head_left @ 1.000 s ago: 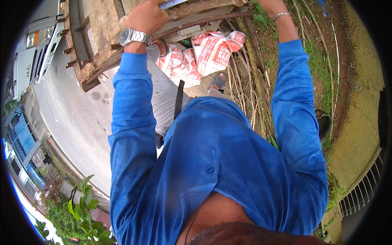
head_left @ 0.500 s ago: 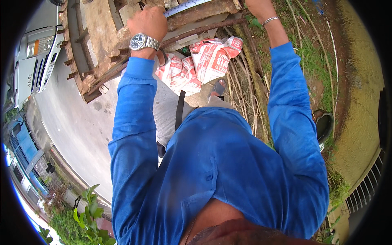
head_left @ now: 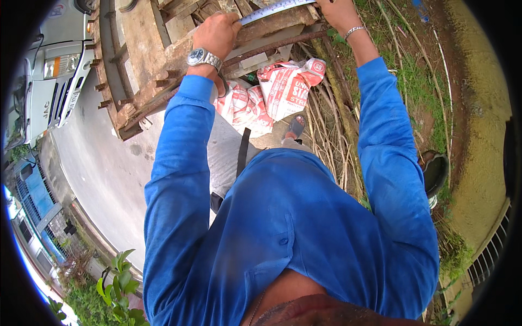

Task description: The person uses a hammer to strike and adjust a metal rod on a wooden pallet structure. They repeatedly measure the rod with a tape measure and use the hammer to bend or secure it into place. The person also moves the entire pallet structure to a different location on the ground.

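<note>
A white and blue tape measure blade (head_left: 277,10) is stretched between my hands along the edge of a rusty, weathered board (head_left: 274,28) on a metal frame. At its left end my left hand (head_left: 217,33), with a steel watch on the wrist, pinches the blade between thumb and finger. My right hand (head_left: 338,14), wearing a chain bracelet, is at the blade's right end near the board's corner. Its fingers are closed there, partly cut off by the upper edge of the view; whether a tape case is in them is hidden.
Red and white sacks (head_left: 283,89) lie beneath the frame (head_left: 130,111), whose rusty pegs stick out on the left. Cut branches (head_left: 334,130) lie right of my sandalled foot (head_left: 296,126). A white truck (head_left: 57,76) stands on the left; a dark round container (head_left: 434,173) is at the right.
The view has shifted, so frame and sacks appear lower and farther right. My left hand appears slightly farther right, my right hand slightly lower. The blade is still stretched between them.
</note>
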A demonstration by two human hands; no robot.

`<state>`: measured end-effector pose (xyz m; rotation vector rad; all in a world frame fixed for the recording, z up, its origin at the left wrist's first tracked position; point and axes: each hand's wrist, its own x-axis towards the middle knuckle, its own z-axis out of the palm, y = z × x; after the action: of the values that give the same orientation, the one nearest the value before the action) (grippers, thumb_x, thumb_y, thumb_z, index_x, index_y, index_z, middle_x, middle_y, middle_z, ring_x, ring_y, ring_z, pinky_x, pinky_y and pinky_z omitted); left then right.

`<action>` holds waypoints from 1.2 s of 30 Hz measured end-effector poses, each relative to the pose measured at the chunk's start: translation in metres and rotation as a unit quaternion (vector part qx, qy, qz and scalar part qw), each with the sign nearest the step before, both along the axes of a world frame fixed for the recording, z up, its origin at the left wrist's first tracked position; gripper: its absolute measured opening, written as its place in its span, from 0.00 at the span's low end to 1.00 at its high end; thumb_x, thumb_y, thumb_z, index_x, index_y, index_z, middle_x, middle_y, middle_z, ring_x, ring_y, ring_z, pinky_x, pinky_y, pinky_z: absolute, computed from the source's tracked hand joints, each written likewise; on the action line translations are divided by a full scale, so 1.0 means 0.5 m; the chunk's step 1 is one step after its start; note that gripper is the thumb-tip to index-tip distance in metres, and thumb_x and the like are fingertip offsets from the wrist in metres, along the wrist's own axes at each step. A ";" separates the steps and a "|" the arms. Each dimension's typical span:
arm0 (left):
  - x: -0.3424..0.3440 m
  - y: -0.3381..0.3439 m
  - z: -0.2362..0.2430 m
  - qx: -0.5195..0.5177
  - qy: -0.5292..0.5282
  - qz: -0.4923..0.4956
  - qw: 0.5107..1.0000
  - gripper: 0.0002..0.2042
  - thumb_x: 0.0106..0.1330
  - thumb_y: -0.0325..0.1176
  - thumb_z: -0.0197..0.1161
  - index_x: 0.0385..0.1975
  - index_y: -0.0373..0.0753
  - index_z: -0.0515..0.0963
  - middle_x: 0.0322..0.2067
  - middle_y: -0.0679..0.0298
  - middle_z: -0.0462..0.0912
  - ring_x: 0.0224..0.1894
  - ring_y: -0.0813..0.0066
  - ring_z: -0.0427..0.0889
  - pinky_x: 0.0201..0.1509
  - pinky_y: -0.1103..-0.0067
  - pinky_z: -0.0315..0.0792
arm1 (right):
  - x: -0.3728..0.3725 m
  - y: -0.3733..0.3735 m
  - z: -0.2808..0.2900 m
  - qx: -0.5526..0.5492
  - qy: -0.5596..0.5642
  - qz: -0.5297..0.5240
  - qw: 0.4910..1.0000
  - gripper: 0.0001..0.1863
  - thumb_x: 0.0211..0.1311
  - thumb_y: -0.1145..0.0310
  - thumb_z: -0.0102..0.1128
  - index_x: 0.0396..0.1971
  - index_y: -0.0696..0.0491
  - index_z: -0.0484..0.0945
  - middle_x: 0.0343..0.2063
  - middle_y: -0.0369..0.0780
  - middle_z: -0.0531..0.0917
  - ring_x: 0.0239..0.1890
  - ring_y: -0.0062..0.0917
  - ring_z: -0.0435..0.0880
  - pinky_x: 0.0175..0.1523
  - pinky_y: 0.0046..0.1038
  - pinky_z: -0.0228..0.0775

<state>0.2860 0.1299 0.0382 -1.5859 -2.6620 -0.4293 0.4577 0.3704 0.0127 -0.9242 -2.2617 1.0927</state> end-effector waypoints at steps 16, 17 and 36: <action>0.006 0.009 0.004 -0.034 -0.027 0.038 0.998 0.09 0.61 0.39 0.62 0.33 0.43 0.84 0.33 0.52 0.85 0.38 0.49 0.85 0.43 0.59 0.78 | 0.068 -0.015 -0.021 -0.263 0.137 -0.058 0.953 0.11 0.66 0.67 0.59 0.43 0.56 0.84 0.27 0.31 0.80 0.24 0.14 0.71 0.31 0.22 0.67; 0.008 0.012 0.005 -0.034 -0.028 0.043 0.998 0.09 0.61 0.39 0.62 0.34 0.43 0.84 0.33 0.52 0.85 0.38 0.49 0.85 0.43 0.59 0.78 | 0.102 -0.020 -0.037 -0.279 0.100 -0.085 0.951 0.12 0.66 0.69 0.57 0.44 0.56 0.84 0.27 0.31 0.80 0.24 0.14 0.71 0.30 0.22 0.67; 0.006 0.009 0.005 -0.019 -0.036 0.035 0.999 0.11 0.60 0.38 0.57 0.34 0.43 0.85 0.34 0.51 0.85 0.38 0.48 0.84 0.44 0.59 0.77 | 0.515 -0.484 -0.169 -0.280 -0.291 0.088 0.911 0.11 0.54 0.69 0.70 0.38 0.54 0.87 0.33 0.43 0.89 0.33 0.25 0.87 0.41 0.29 0.79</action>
<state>0.2890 0.1344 0.0407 -1.5081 -2.7860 -0.4448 0.7152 0.1283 -0.0717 -1.4501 -2.5708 1.8034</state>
